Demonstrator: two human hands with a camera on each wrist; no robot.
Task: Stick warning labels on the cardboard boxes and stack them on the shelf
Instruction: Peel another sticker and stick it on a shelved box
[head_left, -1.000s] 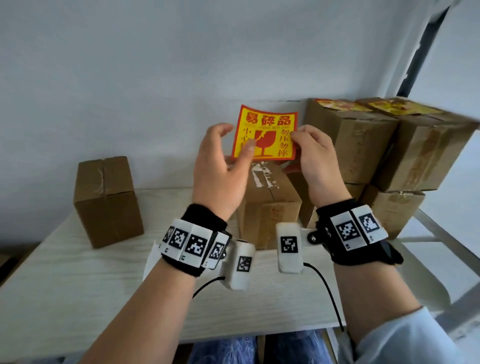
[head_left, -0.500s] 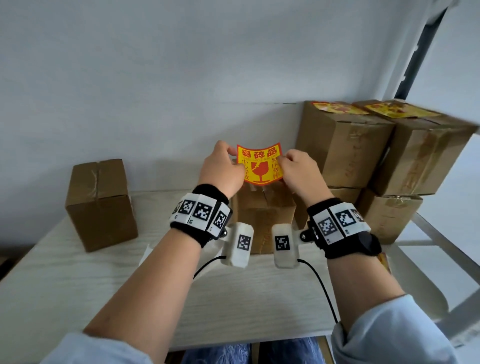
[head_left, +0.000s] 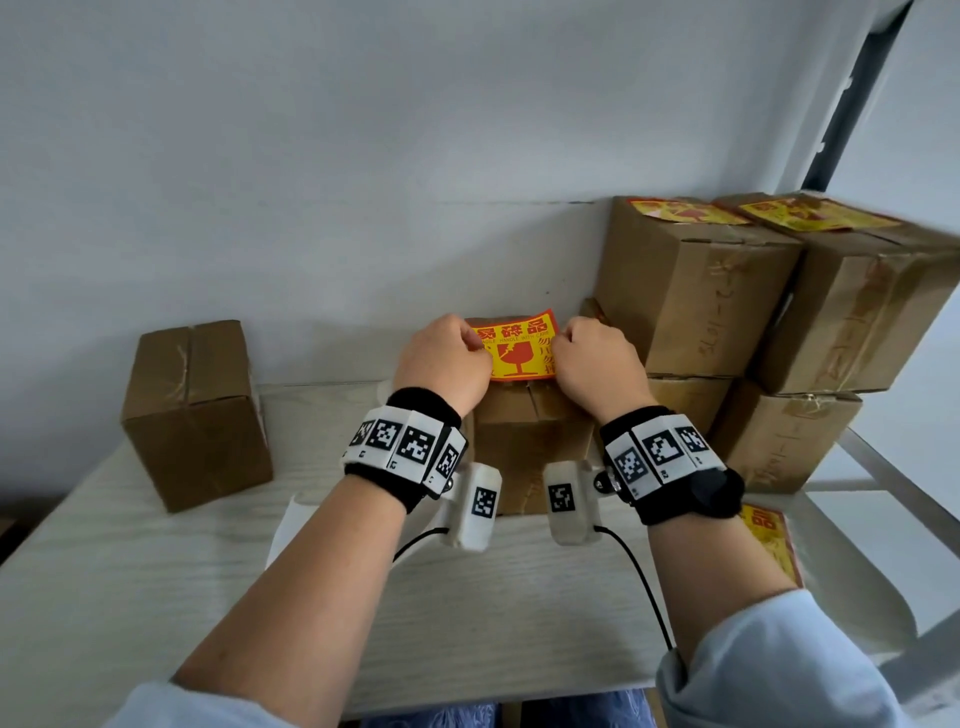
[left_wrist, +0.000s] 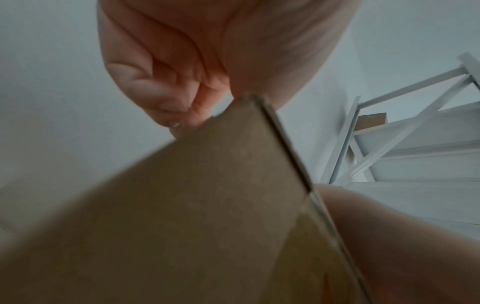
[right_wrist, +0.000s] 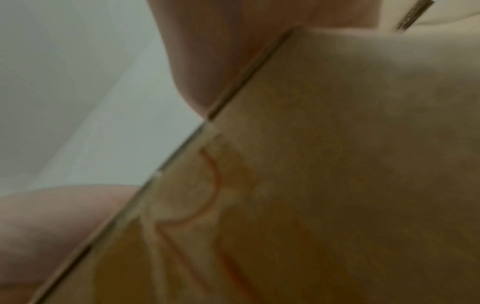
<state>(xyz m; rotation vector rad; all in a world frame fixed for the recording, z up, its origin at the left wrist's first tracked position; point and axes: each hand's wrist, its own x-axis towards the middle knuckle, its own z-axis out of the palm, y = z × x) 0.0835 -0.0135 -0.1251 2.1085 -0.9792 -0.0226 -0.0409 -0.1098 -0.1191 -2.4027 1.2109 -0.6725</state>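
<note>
A yellow and red warning label (head_left: 519, 351) lies over the top of a cardboard box (head_left: 524, 441) at the middle of the table. My left hand (head_left: 447, 358) pinches its left edge and my right hand (head_left: 597, 364) pinches its right edge. In the left wrist view the curled fingers (left_wrist: 166, 90) sit just above the box's corner (left_wrist: 233, 164). The right wrist view is blurred, filled by the box side (right_wrist: 337, 164) with the palm above its edge.
Another plain box (head_left: 195, 410) stands at the table's left. Several labelled boxes (head_left: 696, 280) are stacked on the white shelf (head_left: 883, 499) at the right. A spare label sheet (head_left: 769, 540) lies by my right forearm. White backing paper (head_left: 291, 525) lies under my left arm.
Both hands have brought the label down from mid-air onto the top of the middle box. My left hand now pinches the label's left edge.
</note>
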